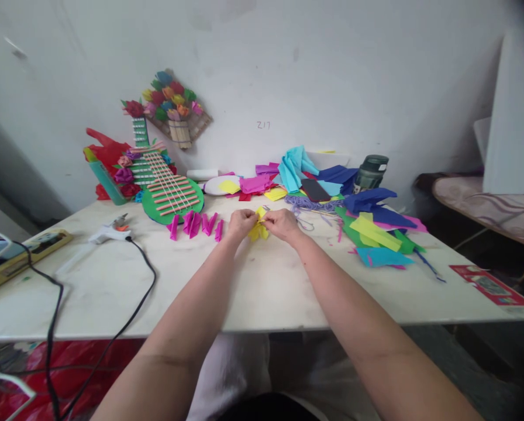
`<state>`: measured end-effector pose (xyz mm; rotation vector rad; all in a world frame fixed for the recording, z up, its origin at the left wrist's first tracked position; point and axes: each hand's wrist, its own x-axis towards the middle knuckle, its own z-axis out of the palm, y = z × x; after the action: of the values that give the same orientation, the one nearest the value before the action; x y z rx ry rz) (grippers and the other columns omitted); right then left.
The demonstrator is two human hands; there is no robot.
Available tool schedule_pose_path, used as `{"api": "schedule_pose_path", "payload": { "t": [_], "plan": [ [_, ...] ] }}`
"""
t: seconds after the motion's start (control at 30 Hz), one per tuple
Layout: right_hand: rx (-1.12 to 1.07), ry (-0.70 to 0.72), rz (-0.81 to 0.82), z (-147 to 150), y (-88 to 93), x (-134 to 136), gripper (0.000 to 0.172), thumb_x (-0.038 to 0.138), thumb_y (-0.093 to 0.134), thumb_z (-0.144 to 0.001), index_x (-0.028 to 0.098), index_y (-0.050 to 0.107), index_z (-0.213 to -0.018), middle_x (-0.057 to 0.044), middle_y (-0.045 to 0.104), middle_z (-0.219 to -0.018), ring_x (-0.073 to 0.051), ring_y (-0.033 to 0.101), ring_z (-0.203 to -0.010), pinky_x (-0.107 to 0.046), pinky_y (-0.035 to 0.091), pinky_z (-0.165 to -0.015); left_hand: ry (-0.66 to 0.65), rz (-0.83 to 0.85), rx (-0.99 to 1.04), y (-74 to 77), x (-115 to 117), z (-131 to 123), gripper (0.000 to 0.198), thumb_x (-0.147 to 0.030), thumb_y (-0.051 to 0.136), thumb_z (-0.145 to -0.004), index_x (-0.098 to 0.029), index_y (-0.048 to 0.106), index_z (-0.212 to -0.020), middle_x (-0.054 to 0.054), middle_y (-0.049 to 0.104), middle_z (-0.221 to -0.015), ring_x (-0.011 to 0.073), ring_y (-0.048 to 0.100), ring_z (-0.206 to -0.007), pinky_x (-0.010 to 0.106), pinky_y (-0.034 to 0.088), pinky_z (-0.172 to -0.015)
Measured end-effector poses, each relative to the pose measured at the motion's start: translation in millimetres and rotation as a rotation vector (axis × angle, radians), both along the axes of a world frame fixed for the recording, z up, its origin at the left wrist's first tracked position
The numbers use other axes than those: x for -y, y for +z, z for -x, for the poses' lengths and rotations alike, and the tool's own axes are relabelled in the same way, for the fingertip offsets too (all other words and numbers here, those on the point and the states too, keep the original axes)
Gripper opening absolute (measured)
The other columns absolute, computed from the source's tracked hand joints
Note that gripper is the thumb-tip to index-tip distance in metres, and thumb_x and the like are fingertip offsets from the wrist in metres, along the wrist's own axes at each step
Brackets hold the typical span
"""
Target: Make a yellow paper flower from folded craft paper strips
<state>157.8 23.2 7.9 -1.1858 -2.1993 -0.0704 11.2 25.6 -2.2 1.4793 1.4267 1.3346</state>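
A piece of yellow crepe paper (258,232), gathered at its middle and fanned out above and below, is held up between my two hands over the table. My left hand (242,224) pinches it from the left with closed fingers. From the other side my right hand (282,224) closes its fingertips at the gathered middle; any thread or wire there is too small to make out. Several folded magenta paper pieces (192,224) lie just left of my hands. A pale string (304,224) curls on the table right of them.
At left are a glue gun (113,231), its black cord and a power strip (25,260). A pipa-shaped craft (174,199) leans behind. Coloured paper sheets (373,234), purple yarn (314,204), a phone (315,190) and a dark bottle (371,172) lie or stand at right.
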Motion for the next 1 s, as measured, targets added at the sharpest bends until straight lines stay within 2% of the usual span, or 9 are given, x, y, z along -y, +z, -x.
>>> {"api": "schedule_pose_path", "payload": {
  "t": [0.13, 0.27, 0.37, 0.53, 0.7, 0.8, 1.0],
  "plan": [
    [-0.019, 0.079, -0.08, 0, -4.8, -3, 0.018, 0.022, 0.05, -0.073, 0.022, 0.067, -0.079, -0.002, 0.068, -0.077, -0.014, 0.06, -0.071, -0.022, 0.038, -0.061, -0.049, -0.022, 0.124, -4.0, -2, 4, 0.014, -0.027, 0.059, -0.057, -0.013, 0.055, -0.055, -0.004, 0.041, -0.042, 0.0057, 0.033, -0.04, 0.02, 0.021, -0.042],
    [-0.04, 0.13, -0.167, 1, -7.0, -5, 0.019, 0.018, 0.049, -0.073, 0.02, 0.067, -0.079, -0.003, 0.068, -0.081, -0.014, 0.06, -0.076, -0.023, 0.039, -0.065, -0.145, 0.034, 0.334, -6.0, -4, 8, 0.017, -0.028, 0.061, -0.055, -0.012, 0.055, -0.058, -0.002, 0.047, -0.047, 0.0063, 0.04, -0.041, 0.02, 0.026, -0.043],
    [-0.031, 0.141, -0.216, 2, -7.2, -4, 0.019, 0.016, 0.049, -0.072, 0.019, 0.067, -0.079, -0.004, 0.068, -0.081, -0.015, 0.06, -0.077, -0.023, 0.04, -0.067, -0.166, 0.086, 0.398, -2.8, -1, 8, 0.017, -0.028, 0.061, -0.055, -0.013, 0.053, -0.058, -0.002, 0.049, -0.049, 0.007, 0.042, -0.042, 0.02, 0.027, -0.042],
    [0.044, 0.15, -0.259, 5, -8.6, -3, 0.02, 0.013, 0.048, -0.072, 0.018, 0.066, -0.08, -0.004, 0.068, -0.078, -0.016, 0.059, -0.076, -0.024, 0.039, -0.066, -0.146, 0.078, 0.374, 2.8, 3, 8, 0.017, -0.025, 0.061, -0.054, -0.013, 0.05, -0.053, -0.002, 0.048, -0.048, 0.0077, 0.043, -0.044, 0.021, 0.028, -0.043],
    [0.064, 0.119, -0.253, 4, -9.8, -3, 0.02, 0.013, 0.047, -0.073, 0.017, 0.065, -0.081, -0.006, 0.067, -0.08, -0.016, 0.058, -0.078, -0.024, 0.038, -0.067, -0.249, 0.065, 0.41, 2.6, 3, 11, 0.014, -0.023, 0.058, -0.056, -0.014, 0.048, -0.053, -0.003, 0.046, -0.049, 0.0071, 0.042, -0.044, 0.02, 0.027, -0.042],
    [0.069, 0.11, -0.236, 3, -9.5, -3, 0.02, 0.014, 0.047, -0.074, 0.017, 0.065, -0.082, -0.006, 0.067, -0.081, -0.016, 0.058, -0.079, -0.024, 0.038, -0.068, -0.269, 0.09, 0.382, 2.3, 4, 13, 0.013, -0.021, 0.059, -0.054, -0.014, 0.049, -0.055, -0.004, 0.043, -0.047, 0.0062, 0.04, -0.043, 0.02, 0.026, -0.042],
    [0.081, 0.105, -0.212, 4, -10.2, -2, 0.019, 0.016, 0.046, -0.076, 0.017, 0.065, -0.082, -0.006, 0.067, -0.082, -0.016, 0.057, -0.08, -0.026, 0.037, -0.069, -0.256, 0.118, 0.278, 0.5, 4, 12, 0.026, -0.032, 0.068, -0.05, -0.013, 0.05, -0.056, -0.005, 0.043, -0.046, 0.0049, 0.038, -0.042, 0.02, 0.024, -0.043]
  ]
}}
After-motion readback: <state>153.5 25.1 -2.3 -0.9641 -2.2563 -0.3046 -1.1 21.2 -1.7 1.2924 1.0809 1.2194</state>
